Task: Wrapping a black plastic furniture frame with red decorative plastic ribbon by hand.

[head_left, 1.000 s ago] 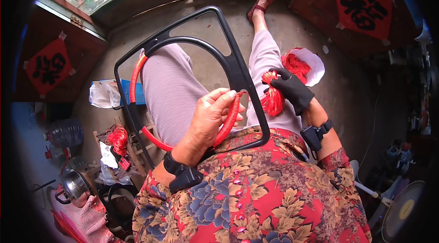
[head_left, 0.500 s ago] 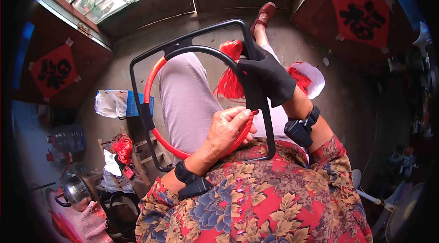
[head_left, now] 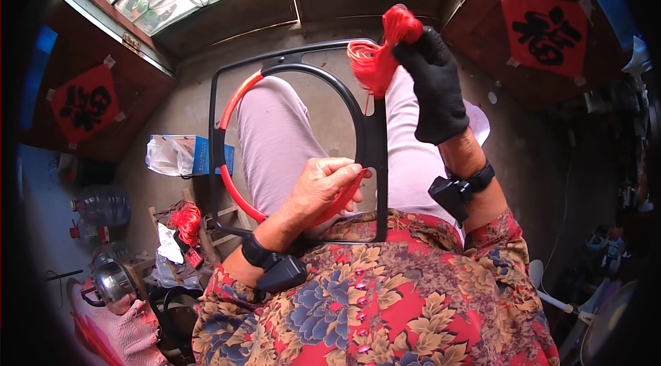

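A black frame (head_left: 376, 142) with a round ring inside it rests over my lap, its long sides upright in view. Red cord is wound tightly round parts of the ring (head_left: 235, 99). My bare left hand (head_left: 322, 190) pinches the wound section at the ring's lower right, thumb on top. My right hand (head_left: 437, 90), in a black glove, is raised beyond the frame's right side. It is closed on a hank of red cord (head_left: 375, 66), whose loops hang out to the left. A thin strand runs down from the hank toward the ring.
At the left stand a blue and white box (head_left: 200, 156) with a plastic bag and a small wooden stool (head_left: 213, 228) holding another red cord bundle (head_left: 186, 221). A metal pot (head_left: 116, 288) sits at lower left. Ahead are doors with red paper signs (head_left: 547, 32).
My right hand has come off the frame's right side and risen up and right with the cord hank. The frame has turned slightly and shifted; my left hand still pinches the ring.
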